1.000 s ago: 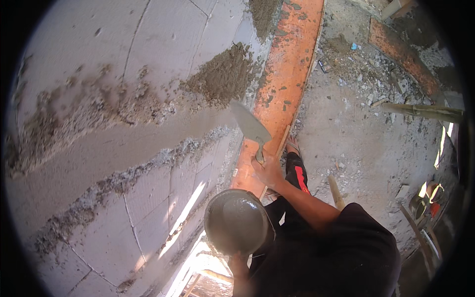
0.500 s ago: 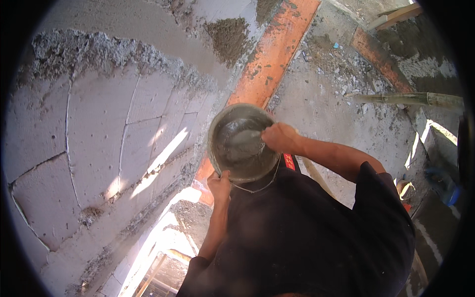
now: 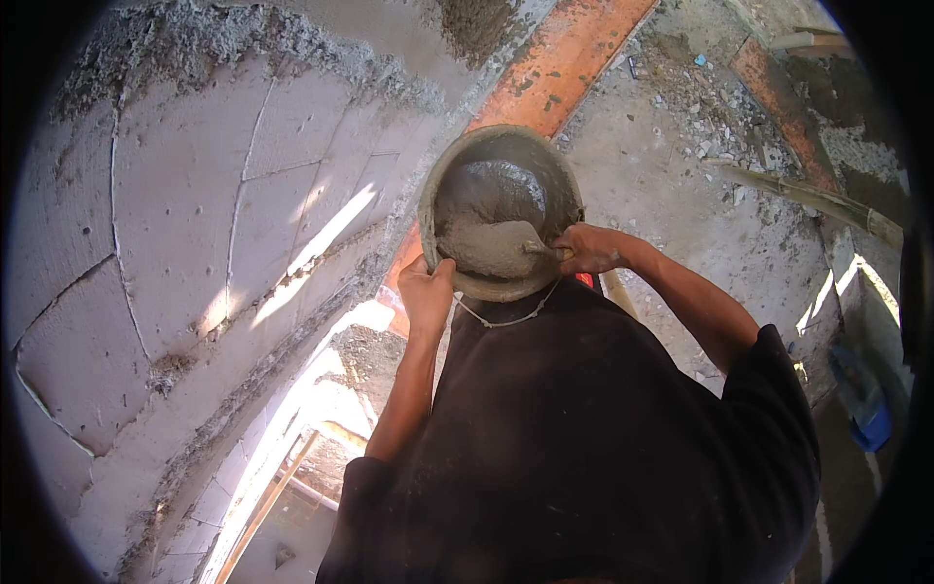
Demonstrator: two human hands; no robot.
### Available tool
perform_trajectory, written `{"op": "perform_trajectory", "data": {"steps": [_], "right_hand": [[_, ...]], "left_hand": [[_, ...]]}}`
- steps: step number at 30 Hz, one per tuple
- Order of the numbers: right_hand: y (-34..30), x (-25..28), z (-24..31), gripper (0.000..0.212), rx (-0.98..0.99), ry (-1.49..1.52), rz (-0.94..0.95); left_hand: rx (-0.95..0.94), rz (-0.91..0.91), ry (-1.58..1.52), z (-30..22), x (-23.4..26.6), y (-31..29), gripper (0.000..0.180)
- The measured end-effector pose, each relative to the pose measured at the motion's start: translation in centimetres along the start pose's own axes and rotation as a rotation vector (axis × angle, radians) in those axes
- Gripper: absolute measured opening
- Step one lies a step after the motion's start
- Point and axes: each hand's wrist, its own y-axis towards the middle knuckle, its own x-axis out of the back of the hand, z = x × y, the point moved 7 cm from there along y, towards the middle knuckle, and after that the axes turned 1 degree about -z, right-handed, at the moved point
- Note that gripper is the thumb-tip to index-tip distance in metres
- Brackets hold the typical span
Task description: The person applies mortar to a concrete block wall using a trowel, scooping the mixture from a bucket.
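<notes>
The left hand [image 3: 426, 292] grips the round grey mortar-filled bowl [image 3: 501, 209] by its rim. The right hand [image 3: 587, 249] is closed on a mortar-laden metal trowel [image 3: 496, 248] inside it

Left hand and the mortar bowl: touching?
Touching. The head view shows the left hand gripping the near rim of the mortar bowl, thumb hooked over the edge, no gap between them.

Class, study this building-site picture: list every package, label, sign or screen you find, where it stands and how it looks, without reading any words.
None can be made out: no package, label, sign or screen.
Nearest candidate: a blue object on the floor at far right, too blurred to identify.
The hands hold only a round grey mortar pan and a trowel, both unmarked.
</notes>
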Motion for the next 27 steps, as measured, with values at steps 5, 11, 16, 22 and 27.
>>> {"op": "perform_trajectory", "data": {"steps": [5, 11, 16, 22, 27], "right_hand": [[2.2, 0.0, -5.7, 0.04, 0.03, 0.006, -0.16], [-2.3, 4.9, -5.6, 0.024, -0.005, 0.523, -0.339], [-7.3, 5.1, -19.7, 0.022, -0.439, 1.084, -0.952], [-9.7, 9.0, -35.6, 0.016, -0.523, 1.25, -1.861], [0.2, 11.7, -47.1, 0.028, -1.032, 0.932, -2.386]], "left_hand": [[-0.009, -0.026, -0.172, 0.6, -1.3, 2.7, 0.011], [0.092, -0.131, -0.198, 3.9, -2.5, 4.0, 0.018], [0.379, -0.271, -0.202, 7.4, -0.6, 3.9, 0.025], [0.538, -0.311, -0.178, 10.6, 0.6, 2.7, 0.039], [0.19, 0.23, 1.02, 12.6, 0.5, 4.0, 0.032]]}}
